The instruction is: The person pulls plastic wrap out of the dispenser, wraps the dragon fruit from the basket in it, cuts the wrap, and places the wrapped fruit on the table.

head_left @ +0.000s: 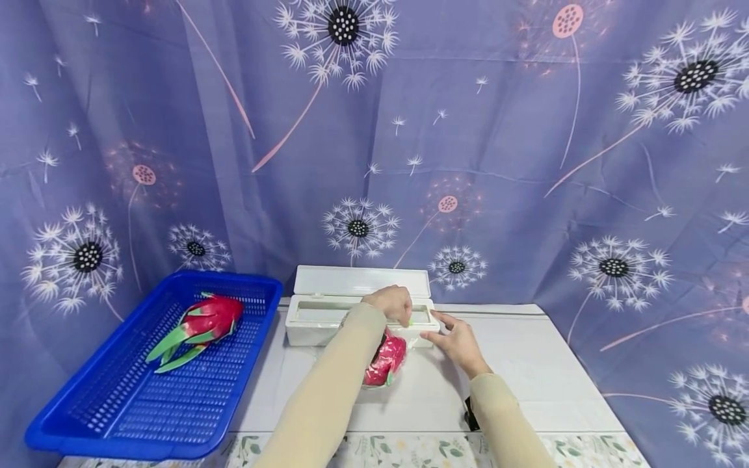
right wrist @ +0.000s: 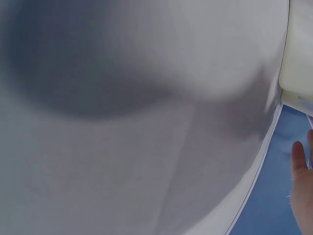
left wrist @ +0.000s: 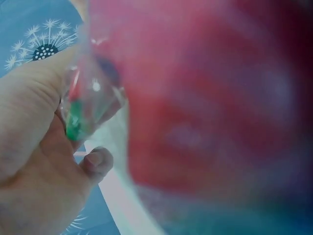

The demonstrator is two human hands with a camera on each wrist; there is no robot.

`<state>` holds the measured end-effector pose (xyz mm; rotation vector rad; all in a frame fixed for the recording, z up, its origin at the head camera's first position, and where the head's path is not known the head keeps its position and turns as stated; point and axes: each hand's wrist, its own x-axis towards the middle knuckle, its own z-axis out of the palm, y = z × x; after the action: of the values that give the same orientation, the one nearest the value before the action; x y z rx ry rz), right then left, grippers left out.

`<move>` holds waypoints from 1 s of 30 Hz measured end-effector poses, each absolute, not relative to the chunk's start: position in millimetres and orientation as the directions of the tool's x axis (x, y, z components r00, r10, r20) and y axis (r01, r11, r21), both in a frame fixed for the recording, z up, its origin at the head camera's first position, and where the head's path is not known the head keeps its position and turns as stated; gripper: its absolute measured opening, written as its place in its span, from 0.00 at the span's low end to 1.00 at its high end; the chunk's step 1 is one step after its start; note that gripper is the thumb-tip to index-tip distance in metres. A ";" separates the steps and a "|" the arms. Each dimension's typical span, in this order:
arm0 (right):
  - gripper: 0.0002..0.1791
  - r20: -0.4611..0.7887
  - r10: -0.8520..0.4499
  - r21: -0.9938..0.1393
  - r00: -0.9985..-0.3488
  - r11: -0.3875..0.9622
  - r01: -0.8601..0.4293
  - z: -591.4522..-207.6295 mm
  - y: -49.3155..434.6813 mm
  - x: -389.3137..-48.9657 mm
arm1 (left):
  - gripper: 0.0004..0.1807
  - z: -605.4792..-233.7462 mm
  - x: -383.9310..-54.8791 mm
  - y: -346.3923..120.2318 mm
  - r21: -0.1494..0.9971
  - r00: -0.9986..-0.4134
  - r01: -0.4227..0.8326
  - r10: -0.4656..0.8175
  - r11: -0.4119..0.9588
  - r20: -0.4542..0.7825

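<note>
Your left hand [head_left: 391, 303] is over the box [head_left: 307, 335], right of its middle, with the fingers bent downward; a small green bit [head_left: 411, 319] shows just beside them, and you cannot tell from here whether that grip pinches anything. Your right hand [head_left: 458, 341] has its grip on the right end of the box, thumb against the front and fingers at the top edge. The box is white and long, and its lid [head_left: 363, 281] stands raised along the back. The wrapped fruit [head_left: 391, 359], red with green tips, is just in front of the box, below your left hand and partly covered by your left sleeve [head_left: 336, 387]. In the left wrist view, clear film [left wrist: 100, 93] gathers beside your thumb [left wrist: 98, 160], with red and green showing through it, while the nearest red area is too blurred to read. To your left, a blue basket [head_left: 117, 447] contains a loose fruit [head_left: 215, 318], red with long green leaves. Near your right sleeve [head_left: 506, 416], a black object [head_left: 470, 414] is partly hidden. The white desk [head_left: 509, 374] has a floral cloth [head_left: 415, 448] along its near edge, and a dandelion-patterned curtain [head_left: 515, 214] hangs behind.
</note>
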<state>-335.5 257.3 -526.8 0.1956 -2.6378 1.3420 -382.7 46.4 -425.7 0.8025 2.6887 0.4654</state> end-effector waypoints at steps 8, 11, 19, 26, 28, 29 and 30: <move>0.39 0.201 -0.031 -0.802 -0.979 0.569 -0.182 -529.3 248.9 -334.9 | 0.08 -421.3 -376.8 37.8 0.386 -0.826 0.425 0.525 0.819 -0.205; 0.39 0.194 -0.034 -0.800 -0.980 0.573 -0.178 -528.0 249.6 -335.0 | 0.08 -419.5 -374.5 34.0 0.389 -0.838 0.389 0.496 0.835 -0.227; 0.41 0.176 -0.016 -0.803 -0.984 0.576 -0.153 -523.3 260.3 -334.7 | 0.17 -416.0 -377.4 14.1 0.402 -0.838 0.364 0.484 0.840 -0.253; 0.42 0.171 -0.033 -0.798 -0.985 0.581 -0.158 -525.3 259.6 -334.3 | 0.08 -417.5 -372.2 -9.8 0.458 -0.818 0.387 0.527 0.800 -0.229; 0.41 0.171 -0.029 -0.797 -0.985 0.584 -0.156 -526.4 258.2 -334.0 | 0.07 -418.3 -370.1 -15.0 0.454 -0.814 0.407 0.540 0.793 -0.212; 0.41 0.172 -0.028 -0.796 -0.985 0.585 -0.156 -526.6 257.5 -333.9 | 0.07 -418.3 -369.3 -17.4 0.448 -0.814 0.416 0.544 0.791 -0.205; 0.41 0.177 -0.027 -0.792 -0.984 0.590 -0.158 -526.8 257.0 -333.8 | 0.07 -418.4 -368.9 -19.8 0.445 -0.816 0.418 0.543 0.792 -0.199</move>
<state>-333.8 257.0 -526.8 0.1562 -2.6686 1.3514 -368.9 -19.8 -418.4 0.7359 2.6650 0.5547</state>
